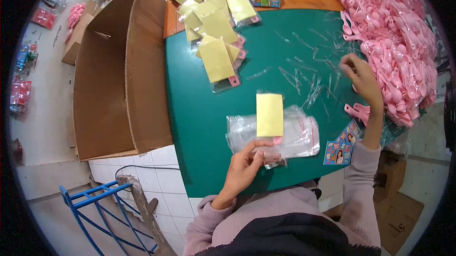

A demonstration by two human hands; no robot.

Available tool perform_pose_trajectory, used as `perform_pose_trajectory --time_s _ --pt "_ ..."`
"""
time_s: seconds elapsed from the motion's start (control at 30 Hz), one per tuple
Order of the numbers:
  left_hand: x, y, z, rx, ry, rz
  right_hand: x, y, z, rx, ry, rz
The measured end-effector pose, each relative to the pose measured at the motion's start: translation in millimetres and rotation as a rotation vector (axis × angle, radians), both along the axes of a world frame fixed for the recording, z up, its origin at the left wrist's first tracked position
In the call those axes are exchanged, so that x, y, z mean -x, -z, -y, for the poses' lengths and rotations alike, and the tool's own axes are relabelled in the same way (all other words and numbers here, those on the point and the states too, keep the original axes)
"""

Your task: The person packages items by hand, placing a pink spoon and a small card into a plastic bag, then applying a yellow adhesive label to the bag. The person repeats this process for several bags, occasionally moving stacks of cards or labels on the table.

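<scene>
- The left hand [244,168] pinches the lower end of a clear plastic packet holding a plain yellow rectangular card [270,115], near the front edge of the green tabletop [204,137]; a loose pinch could let the packet twist or slip.
- The right hand [362,77] is raised beside the pink heap, fingers curled; whether they grasp anything, I cannot tell.
- The packet lies over a stack of thin clear plastic bags with a red line [304,135]; film clinging to film could drag several bags out of line.
- Narrow clear plastic strips [311,92] lie scattered between both hands; static or a brushing sleeve could carry one onto the packet.
- The tall heap of pink plastic spoons [401,66] could slide if the right forearm knocks it.
- The small blue printed cards [338,153] lie against the right sleeve [363,170], which could sweep them off the edge.
- Counts: one packet at the left hand; two blue printed cards showing by the sleeve; one large brown cardboard box [147,75] close on the left.
- The overlapping yellow-carded packets [216,61] number at least six; overlaps hide the total. Spoons, strips and stacked bags are too many or too tangled to count.
</scene>
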State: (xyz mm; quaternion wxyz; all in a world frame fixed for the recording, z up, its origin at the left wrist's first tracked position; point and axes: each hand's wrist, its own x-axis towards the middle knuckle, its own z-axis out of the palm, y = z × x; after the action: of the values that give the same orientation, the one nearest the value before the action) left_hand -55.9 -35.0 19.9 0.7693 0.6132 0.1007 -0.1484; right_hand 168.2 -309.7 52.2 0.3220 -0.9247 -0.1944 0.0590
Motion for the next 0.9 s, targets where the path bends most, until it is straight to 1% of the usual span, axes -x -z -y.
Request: perform_pose_trajectory --time_s 0.03,0.1,0.13,0.17,0.2,0.23,0.27,0.3,0.33,0.37,0.43,0.47,0.53,0.57,0.6,0.67,0.7,0.73,0.8,0.87,0.9 --pt "0 4 1 0.028 0.015 0.0 1 8 9 -0.004 -0.007 0.017" --pt "4 5 6 0.087 0.013 -0.039 29 24 20 0.281 0.309 0.27" --pt "2 3 10 0.088 -0.005 -0.033 46 4 1 0.131 0.014 0.264" --pt "2 1 13 0.142 -0.029 -0.03 72 -16 -28 -0.02 -0.272 0.242" --pt "0 -2 15 0.194 -0.044 -0.024 93 -18 -44 -0.093 -0.427 0.083" --pt "-2 -8 15 0.117 -0.027 -0.007 113 -18 -57 -0.166 -0.574 -0.077" --pt "-3 -8 13 0.113 -0.016 -0.01 132 -16 -69 -0.212 -0.49 -0.16" --pt "-1 -8 10 0.094 0.042 0.039 145 -11 -76 -0.259 -0.404 -0.244" --pt "1 -8 8 0.076 0.101 0.085 148 -4 -77 -0.266 -0.391 -0.248" --pt "3 -7 5 0.072 0.116 0.081 151 4 -78 -0.333 -0.316 -0.26" --pt "6 -5 0 0.297 0.122 0.135 151 1 -79 -0.443 -0.185 -0.287" --pt "6 -5 -2 0.295 0.123 0.134 149 2 -77 -0.446 -0.184 -0.287" --pt "4 -7 -6 0.217 0.078 -0.047 145 5 -72 -0.49 -0.187 -0.284" --pt "1 -8 -1 0.058 0.051 -0.027 144 2 -72 -0.47 -0.208 -0.282" --pt "0 -12 1 0.057 0.047 -0.028 144 2 -73 -0.471 -0.213 -0.283" --pt "-2 -18 7 -0.456 0.209 0.057 145 2 -75 -0.475 -0.19 -0.366" --pt "0 -10 9 -0.404 0.154 0.051 145 4 -72 -0.473 -0.194 -0.368" --pt "2 -7 9 -0.403 0.153 0.049 146 8 -67 -0.472 -0.195 -0.414" --pt "1 -7 10 -0.493 0.065 0.189 148 13 -65 -0.473 -0.188 -0.463" --pt "1 -7 12 -0.47 0.04 0.151 153 15 -69 -0.628 -0.112 -0.618" --pt "1 -7 13 -0.449 0.007 0.115 154 16 -71 -0.63 -0.108 -0.617"
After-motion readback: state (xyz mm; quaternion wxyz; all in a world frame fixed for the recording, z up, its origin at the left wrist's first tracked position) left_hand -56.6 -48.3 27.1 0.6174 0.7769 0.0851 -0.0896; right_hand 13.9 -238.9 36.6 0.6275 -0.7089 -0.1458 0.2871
